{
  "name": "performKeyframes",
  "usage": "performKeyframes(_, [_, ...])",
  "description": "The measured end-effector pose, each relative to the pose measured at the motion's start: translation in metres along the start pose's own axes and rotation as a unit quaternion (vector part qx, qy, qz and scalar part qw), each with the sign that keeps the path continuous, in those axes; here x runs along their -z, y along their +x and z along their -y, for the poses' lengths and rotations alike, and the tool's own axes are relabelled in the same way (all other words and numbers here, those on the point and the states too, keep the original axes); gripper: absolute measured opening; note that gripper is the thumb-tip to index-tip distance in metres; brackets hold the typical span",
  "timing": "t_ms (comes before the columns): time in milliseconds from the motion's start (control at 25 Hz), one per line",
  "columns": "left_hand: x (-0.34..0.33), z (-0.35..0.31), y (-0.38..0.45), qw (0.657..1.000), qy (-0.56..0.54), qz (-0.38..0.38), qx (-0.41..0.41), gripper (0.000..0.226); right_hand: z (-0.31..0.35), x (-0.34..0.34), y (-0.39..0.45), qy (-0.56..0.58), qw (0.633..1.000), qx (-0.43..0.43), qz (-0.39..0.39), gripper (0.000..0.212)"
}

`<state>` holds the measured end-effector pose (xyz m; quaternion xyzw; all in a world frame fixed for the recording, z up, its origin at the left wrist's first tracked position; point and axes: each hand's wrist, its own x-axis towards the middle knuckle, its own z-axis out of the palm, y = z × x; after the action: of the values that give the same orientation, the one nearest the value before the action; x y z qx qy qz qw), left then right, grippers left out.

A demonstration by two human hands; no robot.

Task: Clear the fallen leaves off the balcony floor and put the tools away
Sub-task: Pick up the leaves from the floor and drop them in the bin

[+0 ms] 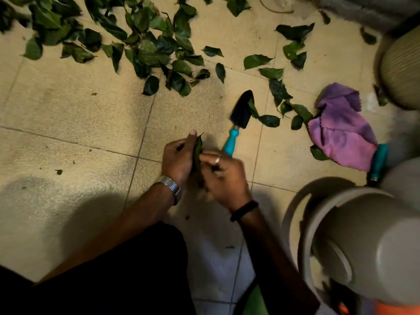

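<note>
While both hands (200, 164) pinch leaves (197, 151), trowel (238, 119) beside, purple cloth (341, 130) near

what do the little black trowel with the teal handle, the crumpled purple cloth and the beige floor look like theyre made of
Black trowel with teal handle: blade looks like dark painted metal, matte; the handle seems smooth plastic, though rubber is possible.
Crumpled purple cloth: soft fabric, likely microfibre, judging by its folds and zigzag-cut edge.
Beige floor: speckled tiles with visible grout lines, matte, probably ceramic or stone.
</note>
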<state>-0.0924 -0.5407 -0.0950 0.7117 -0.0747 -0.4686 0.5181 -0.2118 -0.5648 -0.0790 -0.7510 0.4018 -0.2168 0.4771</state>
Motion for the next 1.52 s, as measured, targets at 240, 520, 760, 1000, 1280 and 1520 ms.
performKeyframes(240, [-0.005,-0.003,-0.008,0.999,-0.017,-0.011,0.046,0.040,-0.076,0.102,0.088,-0.245,0.947,-0.114,-0.171,0.029])
performKeyframes(520, [0.003,-0.007,-0.012,0.996,-0.022,0.003,0.083,0.026,-0.101,0.096,0.041,-0.357,0.915,-0.153,-0.105,0.025])
performKeyframes(760, [0.002,-0.017,-0.022,0.990,-0.079,0.059,0.099,0.026,-0.092,0.079,0.014,-0.296,0.925,-0.174,-0.161,0.030])
performKeyframes(1000, [-0.005,-0.014,-0.023,0.991,-0.061,0.067,0.094,0.029,-0.105,0.097,0.040,-0.344,0.920,-0.146,-0.119,0.026])
performKeyframes(1280, [-0.008,-0.005,-0.021,0.998,0.000,0.050,0.041,0.040,-0.030,0.044,-0.004,-0.096,0.981,-0.086,-0.145,0.012])
performKeyframes(1520, [0.001,0.009,-0.015,0.998,0.054,0.017,0.027,0.038,0.012,0.017,-0.040,0.054,0.997,-0.052,-0.011,0.020])
